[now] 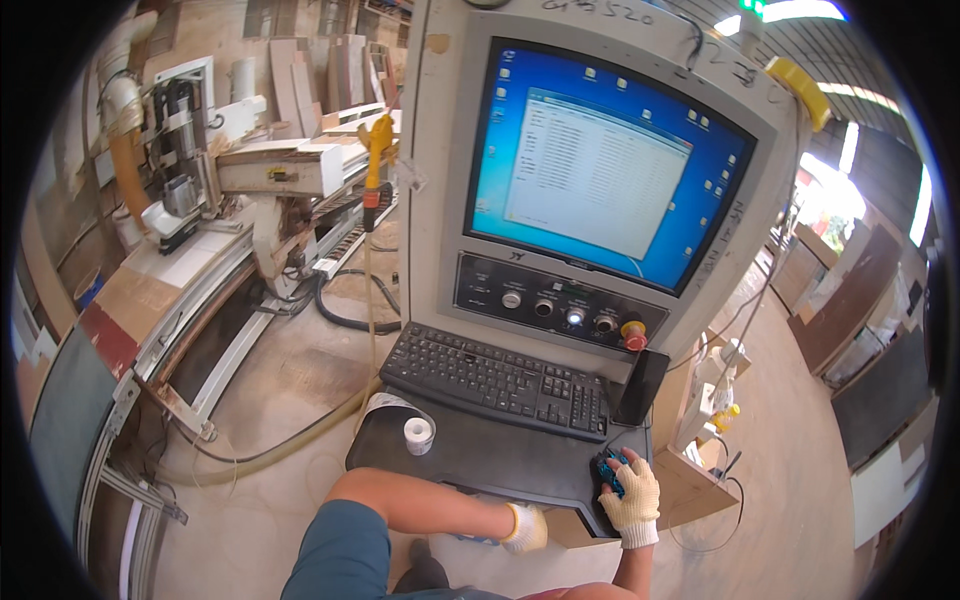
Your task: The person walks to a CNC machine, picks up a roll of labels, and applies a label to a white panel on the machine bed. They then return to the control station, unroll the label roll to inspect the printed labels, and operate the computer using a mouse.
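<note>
My right hand (632, 500) wears a cream knit glove with bare fingertips. It rests over a black and blue computer mouse (610, 472) at the right end of the black shelf (490, 455). My left forearm crosses in front of the shelf, and my left hand (526, 528), also gloved, is by its front edge; its fingers are hidden. A black keyboard (490, 380) lies behind the mouse, below a monitor (600, 165) showing a window with a list on a blue desktop. A white paper roll (419, 433) stands on the shelf's left part.
Between monitor and keyboard is a button panel (560, 300) with a red emergency stop knob (634, 336). A black slab-shaped device (640, 388) leans at the keyboard's right. A yellow and orange pendant (376, 150) hangs left of the cabinet. Further left stands a large cutting machine (280, 170); boards (850, 300) lean at right.
</note>
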Action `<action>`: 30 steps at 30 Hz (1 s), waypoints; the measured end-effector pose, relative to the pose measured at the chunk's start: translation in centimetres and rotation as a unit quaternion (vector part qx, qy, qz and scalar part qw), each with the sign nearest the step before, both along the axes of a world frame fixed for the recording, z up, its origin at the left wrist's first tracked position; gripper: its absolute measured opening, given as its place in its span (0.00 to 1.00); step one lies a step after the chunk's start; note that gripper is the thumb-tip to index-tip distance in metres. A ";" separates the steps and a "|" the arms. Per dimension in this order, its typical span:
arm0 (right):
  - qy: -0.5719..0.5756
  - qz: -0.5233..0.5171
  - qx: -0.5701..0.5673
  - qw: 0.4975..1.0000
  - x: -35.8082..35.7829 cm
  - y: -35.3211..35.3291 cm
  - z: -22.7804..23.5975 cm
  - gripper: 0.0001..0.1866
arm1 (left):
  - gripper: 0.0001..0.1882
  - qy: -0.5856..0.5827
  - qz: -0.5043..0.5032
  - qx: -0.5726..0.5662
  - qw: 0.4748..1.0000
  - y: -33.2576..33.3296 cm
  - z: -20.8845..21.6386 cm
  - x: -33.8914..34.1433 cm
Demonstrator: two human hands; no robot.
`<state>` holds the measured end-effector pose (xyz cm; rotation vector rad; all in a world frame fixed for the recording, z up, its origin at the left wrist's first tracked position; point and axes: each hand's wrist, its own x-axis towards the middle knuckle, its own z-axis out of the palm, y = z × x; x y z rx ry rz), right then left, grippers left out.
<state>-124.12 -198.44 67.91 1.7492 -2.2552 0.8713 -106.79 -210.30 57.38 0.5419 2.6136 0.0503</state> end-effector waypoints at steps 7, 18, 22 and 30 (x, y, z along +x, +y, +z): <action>-0.015 0.005 0.002 1.000 0.0 0.0 0.4 0.24 | 0.14 0.012 -0.003 0.023 1.000 -0.4 -0.5 -0.1; -0.005 0.007 -0.005 1.000 -0.2 0.0 -0.1 0.25 | 0.15 0.015 -0.002 0.027 1.000 -0.4 0.2 0.1; 0.005 0.008 -0.007 1.000 -0.1 0.0 0.1 0.25 | 0.15 0.019 -0.005 0.033 0.999 -0.7 0.5 0.1; 0.001 0.011 0.003 1.000 -0.1 -0.2 0.3 0.25 | 0.15 0.015 -0.009 0.019 1.000 -0.4 0.6 0.1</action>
